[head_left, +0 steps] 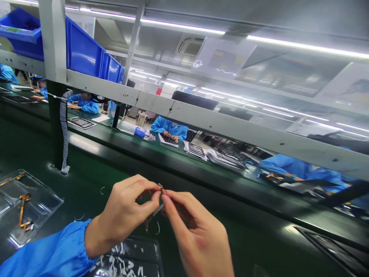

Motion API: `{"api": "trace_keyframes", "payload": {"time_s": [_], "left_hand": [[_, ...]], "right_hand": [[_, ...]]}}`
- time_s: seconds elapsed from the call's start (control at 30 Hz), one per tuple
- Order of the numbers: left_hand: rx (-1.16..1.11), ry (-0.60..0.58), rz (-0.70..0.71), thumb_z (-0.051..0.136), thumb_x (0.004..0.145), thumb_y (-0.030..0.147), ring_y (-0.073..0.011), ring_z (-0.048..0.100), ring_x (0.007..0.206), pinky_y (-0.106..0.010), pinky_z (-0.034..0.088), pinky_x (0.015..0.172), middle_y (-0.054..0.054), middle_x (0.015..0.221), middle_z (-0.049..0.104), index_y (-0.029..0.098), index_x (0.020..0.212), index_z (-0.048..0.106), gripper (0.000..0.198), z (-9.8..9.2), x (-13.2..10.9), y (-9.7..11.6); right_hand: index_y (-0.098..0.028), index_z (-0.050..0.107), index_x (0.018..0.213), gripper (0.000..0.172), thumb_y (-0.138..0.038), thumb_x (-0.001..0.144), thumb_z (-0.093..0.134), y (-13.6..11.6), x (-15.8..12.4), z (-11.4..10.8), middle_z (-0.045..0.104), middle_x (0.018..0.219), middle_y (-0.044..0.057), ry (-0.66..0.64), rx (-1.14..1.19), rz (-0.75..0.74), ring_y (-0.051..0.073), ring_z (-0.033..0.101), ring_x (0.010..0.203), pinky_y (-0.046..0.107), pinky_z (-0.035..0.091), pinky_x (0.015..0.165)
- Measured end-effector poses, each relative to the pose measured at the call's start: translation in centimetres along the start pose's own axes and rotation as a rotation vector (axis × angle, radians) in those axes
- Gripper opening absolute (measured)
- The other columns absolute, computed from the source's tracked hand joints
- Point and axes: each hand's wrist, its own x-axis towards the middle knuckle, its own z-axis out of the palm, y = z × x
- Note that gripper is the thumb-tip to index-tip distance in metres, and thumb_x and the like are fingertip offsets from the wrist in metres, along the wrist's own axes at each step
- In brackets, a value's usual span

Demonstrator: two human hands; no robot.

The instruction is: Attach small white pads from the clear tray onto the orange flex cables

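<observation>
My left hand, in a blue sleeve, and my right hand meet at the fingertips above the dark green bench. Both are pinched on a tiny dark part between thumbs and forefingers. A thin grey strip, perhaps tweezers or a flex cable, hangs down from the pinch between the hands. Below my wrists lies a clear tray with small white scraps in it.
A clear plastic tray at the left holds orange flex cables. A grey post and a slanted rail cross ahead, with blue bins above. Beyond, several people in blue coats work at another bench.
</observation>
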Motion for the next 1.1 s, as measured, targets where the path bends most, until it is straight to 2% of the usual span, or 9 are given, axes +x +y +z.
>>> {"api": "trace_keyframes", "payload": {"time_s": [0.27,0.43,0.5,0.63,0.8,0.87,0.97,1.03,1.1], "left_hand": [[0.026,-0.063,-0.042,0.065,0.084,0.006,-0.0099,0.062,0.068,-0.019,0.048,0.063,0.001,0.078,0.066,0.016,0.089,0.066,0.011,-0.2,0.2,-0.4],[-0.01,-0.253,0.042,0.062,0.082,0.006,-0.0101,0.059,0.07,-0.02,0.046,0.063,0.001,0.079,0.065,0.016,0.086,0.065,0.011,-1.4,1.1,-0.7],[-0.03,-0.286,0.046,0.062,0.078,0.005,-0.0096,0.057,0.068,-0.02,0.043,0.062,0.002,0.077,0.064,0.016,0.083,0.064,0.012,-1.7,1.4,-0.7],[-0.05,-0.283,-0.039,0.062,0.076,0.007,-0.0087,0.055,0.066,-0.02,0.041,0.061,0.004,0.073,0.063,0.017,0.079,0.062,0.011,-1.7,1.5,-0.5],[0.046,-0.218,-0.113,0.061,0.075,0.009,-0.0085,0.052,0.063,-0.022,0.039,0.059,0.005,0.07,0.059,0.017,0.074,0.06,0.009,-1.7,1.5,-0.8],[0.08,-0.227,-0.154,0.061,0.077,0.01,-0.0086,0.052,0.063,-0.022,0.039,0.059,0.005,0.07,0.059,0.018,0.075,0.06,0.008,-2.0,1.7,-1.0],[0.009,-0.35,-0.231,0.063,0.079,0.01,-0.0091,0.057,0.069,-0.021,0.042,0.062,0.005,0.076,0.064,0.019,0.08,0.064,0.009,-2.8,2.3,-0.8],[-0.104,-0.447,-0.298,0.064,0.08,0.01,-0.0098,0.062,0.075,-0.019,0.045,0.062,0.004,0.086,0.069,0.021,0.093,0.07,0.017,-3.2,2.7,-0.2],[-0.197,-0.494,-0.359,0.066,0.083,0.012,-0.0101,0.065,0.078,-0.018,0.046,0.061,0.003,0.092,0.071,0.023,0.102,0.071,0.022,-3.4,2.9,0.3]], "right_hand": [[-0.025,0.077,0.106,0.018,-0.031,0.098,0.063,-0.2,-0.1,0.3,0.076,0.102,0.005,-0.038,-0.027,-0.038,0.016,0.072,0.078,0.021,0.057,0.069],[-0.025,0.078,0.103,0.017,-0.03,0.098,0.063,-0.6,0.0,-0.4,0.076,0.099,0.004,-0.104,-0.038,-0.049,0.016,0.072,0.078,0.02,0.055,0.069],[-0.024,0.078,0.101,0.018,-0.031,0.098,0.062,-0.7,0.1,-0.6,0.076,0.099,0.005,-0.15,-0.015,-0.039,0.016,0.072,0.078,0.021,0.055,0.068],[-0.023,0.078,0.099,0.019,-0.033,0.098,0.062,-0.6,0.3,-0.3,0.076,0.097,0.004,-0.186,0.03,-0.009,0.015,0.072,0.076,0.021,0.055,0.065],[-0.023,0.076,0.094,0.015,-0.03,0.096,0.063,-0.6,0.1,0.5,0.074,0.084,0.002,-0.091,-0.013,-0.035,0.015,0.069,0.068,0.021,0.053,0.061],[-0.023,0.075,0.092,0.014,-0.03,0.095,0.064,-0.5,0.0,0.3,0.072,0.08,0.001,-0.052,-0.039,-0.033,0.014,0.067,0.066,0.021,0.053,0.061],[-0.023,0.074,0.094,0.014,-0.033,0.095,0.064,-0.4,0.0,-0.5,0.071,0.081,0.0,-0.042,-0.025,0.021,0.014,0.067,0.067,0.02,0.052,0.06],[-0.023,0.074,0.096,0.016,-0.036,0.095,0.064,-0.3,0.2,-1.0,0.071,0.08,-0.001,-0.096,0.006,0.06,0.013,0.066,0.068,0.019,0.052,0.061],[-0.023,0.075,0.095,0.019,-0.038,0.094,0.064,-0.1,0.5,-1.3,0.07,0.079,0.0,-0.158,0.033,0.082,0.014,0.065,0.068,0.019,0.052,0.062]]}}
